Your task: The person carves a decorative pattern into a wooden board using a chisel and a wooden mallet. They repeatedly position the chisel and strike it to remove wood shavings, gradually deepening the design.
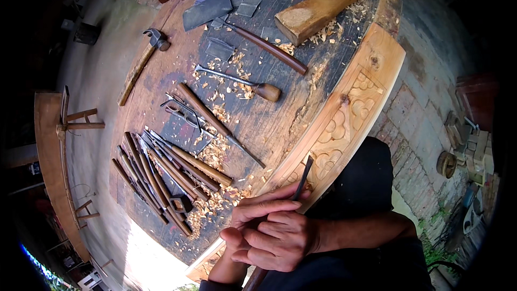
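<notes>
At the lower middle my two hands overlap on a carving chisel with a dark metal blade (pixel 305 175) and a brown wooden handle (pixel 255 279). My right hand (pixel 285 240) is closed around the chisel, its forearm coming in from the right. Underneath and ahead of it, my left hand (pixel 263 205) grips the tool too, with its fingers lying along the blade. The tip meets a long pale wooden board (pixel 389 54) along the table's near right edge. Flower shapes (pixel 333 127) are carved in relief on this board. My hands hide part of the carving.
Several chisels (pixel 161 175) lie bunched on the worn table (pixel 301 113), among wood shavings (pixel 202 215). Farther off are eyeglasses (pixel 186 112), a claw hammer (pixel 142 67), a wooden mallet (pixel 318 13) and grey sandpaper pieces (pixel 207 12). A wooden bench (pixel 54 161) stands left.
</notes>
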A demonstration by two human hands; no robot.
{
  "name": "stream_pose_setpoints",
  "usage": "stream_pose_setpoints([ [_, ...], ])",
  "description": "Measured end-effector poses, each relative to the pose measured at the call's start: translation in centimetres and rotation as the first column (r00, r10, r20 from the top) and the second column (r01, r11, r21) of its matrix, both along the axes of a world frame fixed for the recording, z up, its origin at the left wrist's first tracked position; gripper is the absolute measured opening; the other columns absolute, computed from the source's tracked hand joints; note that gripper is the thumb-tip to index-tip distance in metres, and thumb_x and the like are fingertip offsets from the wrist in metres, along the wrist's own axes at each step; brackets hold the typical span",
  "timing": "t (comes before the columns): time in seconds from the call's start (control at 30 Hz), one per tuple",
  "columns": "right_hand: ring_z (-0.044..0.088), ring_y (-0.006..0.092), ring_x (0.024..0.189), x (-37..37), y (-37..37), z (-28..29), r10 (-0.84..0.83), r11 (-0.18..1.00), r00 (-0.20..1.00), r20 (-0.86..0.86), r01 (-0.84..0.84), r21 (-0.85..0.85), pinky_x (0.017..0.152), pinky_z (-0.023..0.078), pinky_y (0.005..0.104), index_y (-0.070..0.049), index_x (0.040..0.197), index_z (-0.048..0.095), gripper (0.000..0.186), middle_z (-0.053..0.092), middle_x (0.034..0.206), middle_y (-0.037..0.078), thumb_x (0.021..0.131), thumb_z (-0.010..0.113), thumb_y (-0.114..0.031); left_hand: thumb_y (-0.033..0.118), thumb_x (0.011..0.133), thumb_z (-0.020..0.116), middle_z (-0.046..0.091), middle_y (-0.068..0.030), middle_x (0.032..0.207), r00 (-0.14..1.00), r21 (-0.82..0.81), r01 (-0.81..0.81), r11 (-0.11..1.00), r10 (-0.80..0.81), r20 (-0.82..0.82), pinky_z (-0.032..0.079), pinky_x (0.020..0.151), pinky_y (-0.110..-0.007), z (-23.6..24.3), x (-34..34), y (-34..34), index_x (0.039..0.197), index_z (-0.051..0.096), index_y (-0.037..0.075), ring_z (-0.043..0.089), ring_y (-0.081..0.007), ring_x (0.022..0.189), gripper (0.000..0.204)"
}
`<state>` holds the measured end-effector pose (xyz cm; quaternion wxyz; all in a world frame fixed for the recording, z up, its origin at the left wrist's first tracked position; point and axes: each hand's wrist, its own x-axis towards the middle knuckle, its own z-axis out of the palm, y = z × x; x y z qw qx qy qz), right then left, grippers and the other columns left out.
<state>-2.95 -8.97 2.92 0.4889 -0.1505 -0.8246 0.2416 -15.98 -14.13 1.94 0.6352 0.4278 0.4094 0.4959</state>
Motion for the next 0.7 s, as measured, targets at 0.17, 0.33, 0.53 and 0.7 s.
stream_pose_setpoints([
  [0.17,0.054,0.0155,0.062,-0.3,0.3,0.0,0.017,1.0,1.0,-0.013,-0.017,-0.014,0.057,0.042,0.0318,-0.008,0.07,0.061,0.031,0.052,0.067,0.001,0.098,0.073,-0.017,0.073,0.104,0.034,0.064,-0.0344,0.139,0.996,0.046,-0.087,0.995,0.088,-0.018,0.057,0.106,-0.043,-0.1,0.8,0.0,0.129,0.064,-0.018,0.069,-0.0458,0.125,0.1],
  [0.33,0.055,0.0154,0.063,-0.2,0.8,0.6,0.029,0.999,0.999,-0.012,-0.03,-0.038,0.059,0.045,0.0321,-0.008,0.07,0.058,0.035,0.049,0.068,0.001,0.099,0.072,-0.019,0.071,0.104,0.04,0.067,-0.0344,0.133,0.996,0.037,-0.018,0.999,0.021,-0.086,0.058,0.105,-0.039,-1.1,-0.1,0.5,0.126,0.065,-0.019,0.071,-0.0428,0.121,0.096],
  [0.53,0.057,0.0145,0.063,-0.7,0.7,0.5,-0.013,1.0,1.0,0.006,0.014,-0.026,0.059,0.045,0.03,-0.01,0.069,0.051,0.04,0.046,0.068,0.0,0.101,0.073,-0.022,0.06,0.106,0.044,0.07,-0.0309,0.129,0.989,0.185,-0.112,0.976,0.127,-0.075,0.056,0.107,-0.037,-2.2,0.8,0.2,0.126,0.066,-0.018,0.073,-0.0382,0.118,0.083],
  [0.7,0.057,0.0135,0.063,-0.8,1.1,0.4,-0.029,0.999,1.0,-0.009,0.029,-0.034,0.058,0.045,0.029,-0.008,0.073,0.056,0.036,0.046,0.069,0.0,0.1,0.075,-0.025,0.042,0.108,0.043,0.069,-0.0242,0.131,0.981,-0.048,-0.033,0.998,0.023,-0.192,0.055,0.107,-0.039,3.0,-0.1,2.4,0.133,0.068,-0.008,0.071,-0.0334,0.118,0.062],
])
